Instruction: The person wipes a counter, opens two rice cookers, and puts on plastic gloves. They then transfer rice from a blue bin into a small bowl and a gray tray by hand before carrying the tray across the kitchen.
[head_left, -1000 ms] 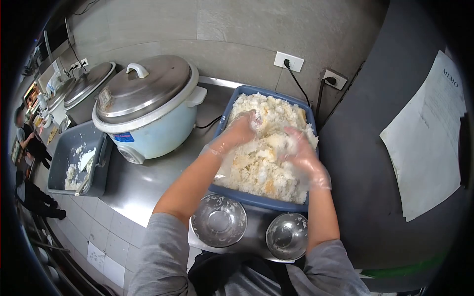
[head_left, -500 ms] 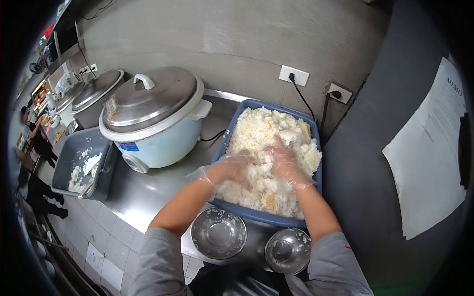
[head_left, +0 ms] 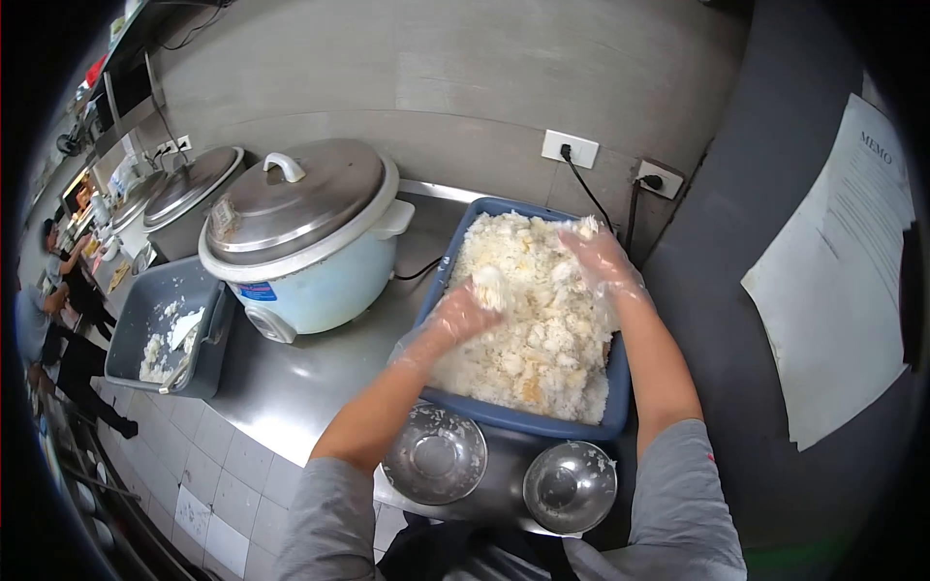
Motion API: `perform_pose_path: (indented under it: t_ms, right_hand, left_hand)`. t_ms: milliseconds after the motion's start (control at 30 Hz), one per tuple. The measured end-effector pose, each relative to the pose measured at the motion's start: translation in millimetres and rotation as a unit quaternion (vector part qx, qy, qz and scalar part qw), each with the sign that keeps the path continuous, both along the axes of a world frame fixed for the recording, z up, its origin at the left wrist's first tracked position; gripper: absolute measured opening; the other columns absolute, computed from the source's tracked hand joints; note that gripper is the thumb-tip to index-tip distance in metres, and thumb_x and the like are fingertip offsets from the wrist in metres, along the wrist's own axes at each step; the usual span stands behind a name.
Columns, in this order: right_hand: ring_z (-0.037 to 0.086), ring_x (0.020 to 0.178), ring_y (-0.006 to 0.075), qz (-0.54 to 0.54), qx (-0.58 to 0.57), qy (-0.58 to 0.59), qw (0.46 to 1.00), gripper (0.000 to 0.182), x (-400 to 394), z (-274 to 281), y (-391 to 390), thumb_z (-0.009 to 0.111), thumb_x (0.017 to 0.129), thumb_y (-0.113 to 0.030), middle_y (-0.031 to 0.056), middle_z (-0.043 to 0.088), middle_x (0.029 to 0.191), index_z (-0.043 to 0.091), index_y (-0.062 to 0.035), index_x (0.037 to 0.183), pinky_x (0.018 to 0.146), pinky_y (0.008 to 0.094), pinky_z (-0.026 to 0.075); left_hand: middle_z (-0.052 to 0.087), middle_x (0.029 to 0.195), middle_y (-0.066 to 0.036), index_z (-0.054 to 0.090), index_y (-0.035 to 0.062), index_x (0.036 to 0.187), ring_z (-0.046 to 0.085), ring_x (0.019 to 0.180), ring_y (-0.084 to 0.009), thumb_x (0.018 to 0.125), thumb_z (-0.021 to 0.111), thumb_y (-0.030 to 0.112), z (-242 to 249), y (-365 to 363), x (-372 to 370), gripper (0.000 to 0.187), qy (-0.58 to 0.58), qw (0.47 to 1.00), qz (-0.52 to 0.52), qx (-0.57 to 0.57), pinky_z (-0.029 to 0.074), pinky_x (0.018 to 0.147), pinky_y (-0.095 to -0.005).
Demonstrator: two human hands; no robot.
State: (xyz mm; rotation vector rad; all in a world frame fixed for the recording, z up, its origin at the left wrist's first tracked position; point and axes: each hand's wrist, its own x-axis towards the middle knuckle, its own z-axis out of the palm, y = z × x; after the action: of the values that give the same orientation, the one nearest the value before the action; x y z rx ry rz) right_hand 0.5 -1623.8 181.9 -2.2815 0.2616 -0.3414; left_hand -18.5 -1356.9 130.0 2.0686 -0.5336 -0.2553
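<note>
Cooked rice (head_left: 533,339) heaps up in a blue plastic tub (head_left: 523,418), white with some yellowish, browned pieces. Both my hands wear clear plastic gloves. My left hand (head_left: 465,315) is over the left part of the heap, its fingers curled round a clump of rice. At the tub's far right corner, my right hand (head_left: 601,261) has its fingers bent around more rice, with grains showing at the fingertips. The glove and rice partly hide the fingers of each hand.
Two steel bowls, a left one (head_left: 436,460) and a right one (head_left: 570,489), stand before the tub, grains stuck inside. Left are a lidded rice cooker (head_left: 315,261) and a grey bin (head_left: 218,339) holding rice scraps. A power cord (head_left: 589,184) hangs behind; people (head_left: 73,281) stand far left.
My hands have moved apart from the middle of the heap. The right went up and right to the tub's far corner; the left shifted slightly and now shows a rice clump.
</note>
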Motion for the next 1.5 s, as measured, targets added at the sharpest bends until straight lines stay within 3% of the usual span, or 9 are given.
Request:
perform_pose_path:
  t_ms: [67, 300, 433, 567, 667, 867, 1200, 1333, 1500]
  right_hand:
    - [0.051, 0.119, 0.0356, -0.020, -0.062, 0.027, 0.998, 0.089, -13.8, 18.8, 10.6, 0.056, 0.081, -0.062, 0.0314, 0.053, 0.121, 0.040, 0.0114, 0.130, 0.100, 0.0365, 0.038]
    - [0.054, 0.109, 0.0414, -0.116, -0.161, 0.058, 0.978, 0.081, -43.2, 43.8, 38.5, 0.043, 0.085, -0.067, 0.0293, 0.058, 0.114, 0.060, 0.0092, 0.107, 0.096, 0.0407, 0.042]
    - [0.049, 0.121, 0.0351, -0.017, -0.125, 0.160, 0.979, 0.080, -62.3, 75.7, 44.0, 0.031, 0.089, -0.067, 0.0202, 0.053, 0.129, 0.053, 0.0004, 0.125, 0.101, 0.0386, 0.039]
    - [0.048, 0.121, 0.0220, 0.056, 0.437, -0.031, 0.897, 0.059, -56.7, 28.7, 40.4, 0.045, 0.094, -0.049, 0.0124, 0.055, 0.128, 0.053, -0.0001, 0.126, 0.098, 0.0362, 0.040]
    - [0.048, 0.122, 0.0220, 0.079, 0.149, -0.015, 0.986, 0.056, -45.2, 4.6, 5.4, 0.051, 0.093, -0.045, 0.0149, 0.054, 0.128, 0.051, -0.0005, 0.128, 0.100, 0.0355, 0.039]
    - [0.043, 0.128, 0.0300, -0.030, -0.217, 0.157, 0.963, 0.092, -50.3, -26.9, -30.3, 0.062, 0.075, -0.064, 0.0244, 0.046, 0.134, 0.043, 0.0049, 0.133, 0.103, 0.0331, 0.035]
    - [0.057, 0.108, 0.0197, 0.054, 0.015, 0.139, 0.989, 0.069, -83.8, -57.3, -3.5, 0.065, 0.071, -0.067, 0.0104, 0.068, 0.105, 0.071, -0.0027, 0.097, 0.091, 0.0279, 0.044]
    - [0.049, 0.122, 0.0289, 0.026, -0.193, 0.073, 0.978, 0.082, -99.2, -44.4, 52.1, 0.069, 0.071, -0.059, 0.0238, 0.054, 0.125, 0.051, -0.0063, 0.131, 0.099, 0.0318, 0.039]
    - [0.048, 0.122, 0.0257, 0.169, 0.132, 0.022, 0.976, 0.082, -63.7, -52.8, 67.4, 0.082, 0.065, -0.027, 0.0196, 0.052, 0.128, 0.044, -0.0049, 0.135, 0.098, 0.0316, 0.041]
  left_hand:
    - [0.056, 0.121, -0.023, 0.034, -0.0118, 0.132, 0.055, 0.114, -0.0296, 0.073, 0.070, 0.056, -14.7, -14.0, 24.6, 0.097, -0.062, 0.998, -0.009, 0.014, 0.043, 0.097, -0.0337]
    - [0.056, 0.111, -0.032, 0.054, -0.0098, 0.116, 0.053, 0.111, -0.0398, 0.087, 0.045, 0.062, 52.3, -38.0, 5.0, 0.078, -0.147, 0.979, -0.048, 0.129, 0.041, 0.094, -0.0429]
    - [0.064, 0.095, -0.022, 0.061, -0.0022, 0.096, 0.060, 0.094, -0.0364, 0.085, 0.050, 0.061, 59.5, -46.2, 6.6, 0.065, -0.186, 0.965, -0.026, 0.182, 0.046, 0.083, -0.0433]
    - [0.063, 0.101, -0.021, 0.061, -0.0007, 0.100, 0.060, 0.098, -0.0338, 0.081, 0.059, 0.046, 59.7, -51.9, 4.9, 0.051, -0.180, 0.973, 0.030, 0.140, 0.046, 0.086, -0.0408]
    - [0.061, 0.109, -0.021, 0.056, -0.0003, 0.113, 0.059, 0.103, -0.0316, 0.075, 0.066, 0.030, 28.3, -58.0, 23.8, 0.049, -0.138, 0.988, 0.073, -0.014, 0.046, 0.089, -0.0378]
    - [0.050, 0.129, -0.024, 0.029, 0.0030, 0.142, 0.051, 0.118, -0.0306, 0.063, 0.076, 0.011, -17.6, -37.7, 66.8, 0.092, -0.004, 0.997, -0.019, -0.073, 0.042, 0.097, -0.0336]
    - [0.047, 0.130, -0.023, 0.000, 0.0021, 0.147, 0.051, 0.117, -0.0244, 0.063, 0.086, 0.008, -16.8, -0.5, 34.8, 0.120, 0.223, 0.950, -0.152, -0.156, 0.039, 0.100, -0.0343]
    - [0.047, 0.130, -0.024, -0.002, 0.0047, 0.147, 0.053, 0.115, -0.0242, 0.066, 0.084, 0.007, -46.6, -23.8, 41.2, 0.118, 0.262, 0.913, -0.182, -0.255, 0.041, 0.098, -0.0322]
    - [0.060, 0.111, -0.019, 0.010, 0.0050, 0.146, 0.059, 0.104, -0.0209, 0.076, 0.076, 0.011, -13.2, -36.5, 22.4, 0.097, 0.250, 0.888, -0.209, -0.325, 0.041, 0.095, -0.0339]
